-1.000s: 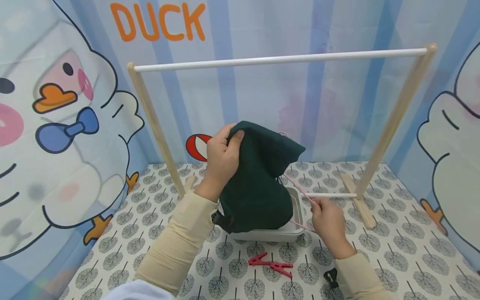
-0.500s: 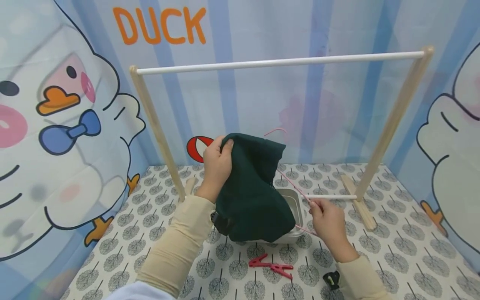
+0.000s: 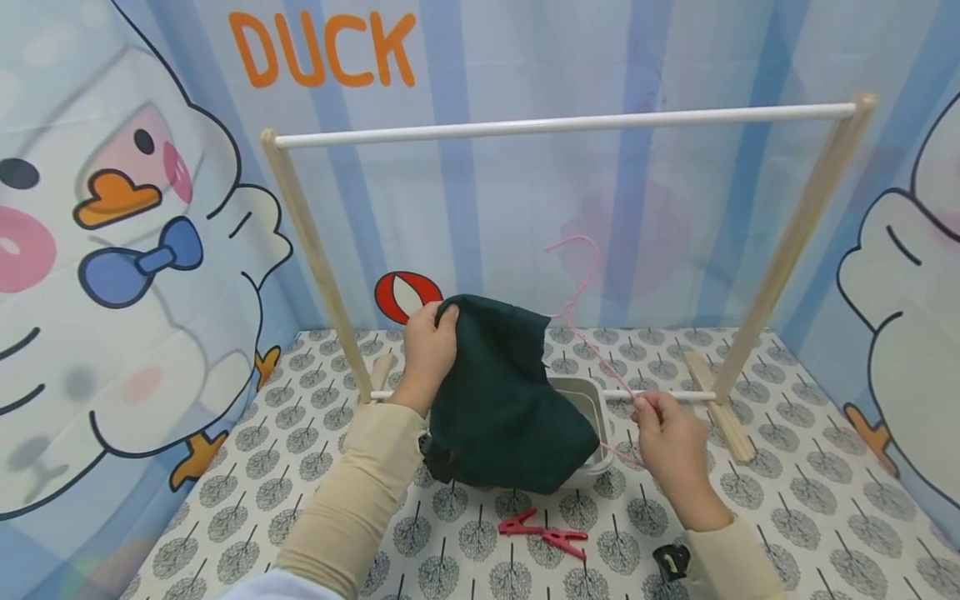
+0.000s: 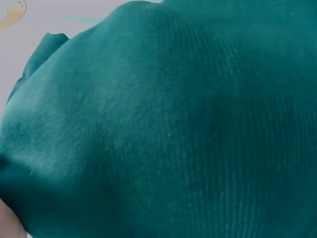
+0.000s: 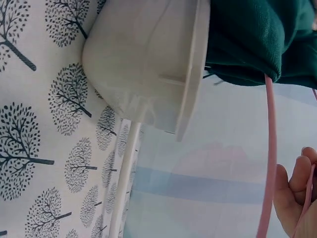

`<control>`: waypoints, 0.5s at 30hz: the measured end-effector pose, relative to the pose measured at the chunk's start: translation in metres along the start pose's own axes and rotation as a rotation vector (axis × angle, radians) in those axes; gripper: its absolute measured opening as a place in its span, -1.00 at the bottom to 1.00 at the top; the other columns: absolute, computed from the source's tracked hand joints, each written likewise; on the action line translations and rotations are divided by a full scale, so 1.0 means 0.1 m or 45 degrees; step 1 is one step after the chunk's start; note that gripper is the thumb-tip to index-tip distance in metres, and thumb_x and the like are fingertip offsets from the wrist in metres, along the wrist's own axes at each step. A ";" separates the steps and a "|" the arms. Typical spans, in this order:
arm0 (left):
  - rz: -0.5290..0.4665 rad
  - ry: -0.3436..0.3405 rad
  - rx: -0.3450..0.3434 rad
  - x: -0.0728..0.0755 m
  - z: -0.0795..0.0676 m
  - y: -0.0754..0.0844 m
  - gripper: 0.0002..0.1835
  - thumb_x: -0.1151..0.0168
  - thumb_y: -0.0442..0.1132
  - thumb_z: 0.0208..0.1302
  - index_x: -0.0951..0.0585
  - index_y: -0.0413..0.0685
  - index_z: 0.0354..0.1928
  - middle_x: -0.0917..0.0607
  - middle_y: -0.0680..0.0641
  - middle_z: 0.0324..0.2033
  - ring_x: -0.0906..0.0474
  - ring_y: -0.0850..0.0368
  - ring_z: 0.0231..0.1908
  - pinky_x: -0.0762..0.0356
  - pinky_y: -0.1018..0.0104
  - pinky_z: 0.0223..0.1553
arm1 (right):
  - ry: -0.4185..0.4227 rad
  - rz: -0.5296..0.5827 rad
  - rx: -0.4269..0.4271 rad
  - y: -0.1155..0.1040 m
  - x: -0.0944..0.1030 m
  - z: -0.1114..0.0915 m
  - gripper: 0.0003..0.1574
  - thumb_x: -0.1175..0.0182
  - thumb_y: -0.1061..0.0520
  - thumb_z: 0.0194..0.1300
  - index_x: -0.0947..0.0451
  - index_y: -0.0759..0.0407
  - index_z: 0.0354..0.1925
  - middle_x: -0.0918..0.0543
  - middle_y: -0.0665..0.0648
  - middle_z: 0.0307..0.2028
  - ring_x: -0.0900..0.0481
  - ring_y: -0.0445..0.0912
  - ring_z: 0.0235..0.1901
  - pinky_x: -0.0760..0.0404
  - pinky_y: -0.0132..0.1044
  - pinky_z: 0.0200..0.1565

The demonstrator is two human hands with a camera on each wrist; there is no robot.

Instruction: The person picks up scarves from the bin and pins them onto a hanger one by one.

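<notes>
My left hand [image 3: 431, 348] pinches the upper left edge of a dark green cloth [image 3: 502, 400], which hangs in folds in front of a white basin [image 3: 604, 417]. In the left wrist view the cloth [image 4: 163, 119] fills nearly everything. With thumb and fingers, my right hand [image 3: 673, 446] grips one end of a pink wire hanger [image 3: 602, 361]. Its hook rises above the cloth, while its far end is hidden behind or inside the fabric. In the right wrist view, one hanger wire [image 5: 270, 148] runs into the cloth's lower edge.
A rack with a white top rail [image 3: 525, 128] and wooden posts stands behind the basin. Two red clothespins [image 3: 521, 522] lie on the tree-patterned tablecloth [image 3: 795, 483] in front. A duck-printed curtain [image 3: 525, 50] backs the table.
My left hand has lowered the cloth and shifted it slightly left. The right hand has moved a little right with the hanger, and more of the hook now shows past the cloth.
</notes>
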State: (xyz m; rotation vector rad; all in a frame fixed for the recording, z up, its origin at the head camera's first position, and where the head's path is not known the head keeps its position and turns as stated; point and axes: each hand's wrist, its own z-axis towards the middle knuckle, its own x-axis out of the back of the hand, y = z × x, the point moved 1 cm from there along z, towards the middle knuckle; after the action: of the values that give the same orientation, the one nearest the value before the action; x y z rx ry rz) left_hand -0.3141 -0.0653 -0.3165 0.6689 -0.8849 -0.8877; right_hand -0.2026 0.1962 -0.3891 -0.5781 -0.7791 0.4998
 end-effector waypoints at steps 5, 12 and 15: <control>0.121 -0.057 0.141 -0.02 0.00 -0.13 -0.74 -0.05 -0.19 0.35 -0.60 -0.28 -0.21 -0.65 -0.26 -0.19 -0.54 -0.13 -0.15 -0.49 0.00 -0.13 | 0.045 0.008 0.044 -0.04 0.03 0.00 -0.88 -0.13 0.30 0.26 -0.56 0.39 -0.34 -0.64 0.22 -0.56 -0.36 -0.18 -0.69 -0.33 -0.43 -0.68; 0.173 -0.040 0.221 -0.03 -0.02 -0.26 -0.73 -0.07 -0.19 0.32 -0.61 -0.29 -0.32 -0.65 -0.25 -0.31 -0.54 -0.13 -0.25 -0.49 0.04 -0.19 | 0.149 -0.001 0.210 -0.17 0.09 -0.01 -0.94 -0.18 0.35 0.19 -0.55 0.39 -0.39 -0.64 0.21 -0.58 -0.37 -0.18 -0.70 -0.30 -0.44 -0.72; 0.207 -0.035 0.243 -0.01 -0.01 -0.29 -0.71 -0.08 -0.17 0.31 -0.59 -0.29 -0.40 -0.64 -0.25 -0.35 -0.54 -0.15 -0.28 -0.48 0.03 -0.22 | 0.187 -0.002 0.317 -0.21 0.12 0.00 -0.99 -0.21 0.40 0.14 -0.54 0.39 -0.41 -0.62 0.20 -0.59 -0.36 -0.17 -0.70 -0.26 -0.48 -0.73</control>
State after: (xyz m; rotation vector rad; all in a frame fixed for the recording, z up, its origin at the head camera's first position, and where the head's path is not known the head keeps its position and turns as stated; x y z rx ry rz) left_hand -0.3243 -0.0781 -0.3399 0.7389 -1.0419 -0.6738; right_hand -0.1909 0.1878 -0.3700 -0.3780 -0.5670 0.5370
